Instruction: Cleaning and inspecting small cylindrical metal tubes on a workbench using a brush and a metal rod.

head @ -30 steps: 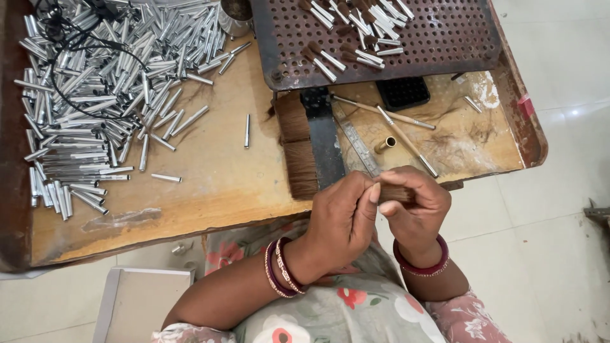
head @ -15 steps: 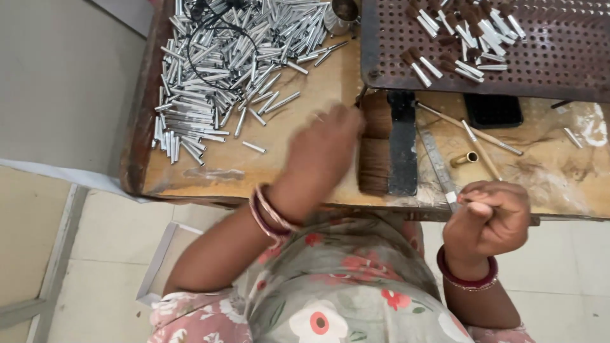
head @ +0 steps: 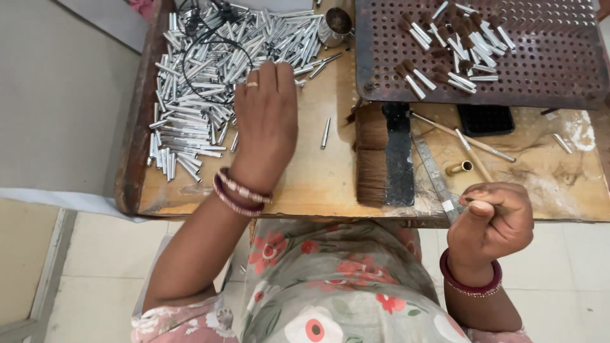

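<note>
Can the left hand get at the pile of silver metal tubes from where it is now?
Probably yes. The left hand lies palm down on the wooden table, fingertips already at the edge of the silver metal tubes. Nothing stands between them; only a loop of black wire lies over the pile farther back.

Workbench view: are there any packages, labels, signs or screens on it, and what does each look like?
No packages, labels or signs show.
Dark flat rectangular thing: below the perforated tray, right of the black bar; black and glossy, possibly a phone screen, partly hidden, so I cannot be sure.
Metal ruler: beside the bar, near the right hand; long grey strip, markings too small to tell.
</note>
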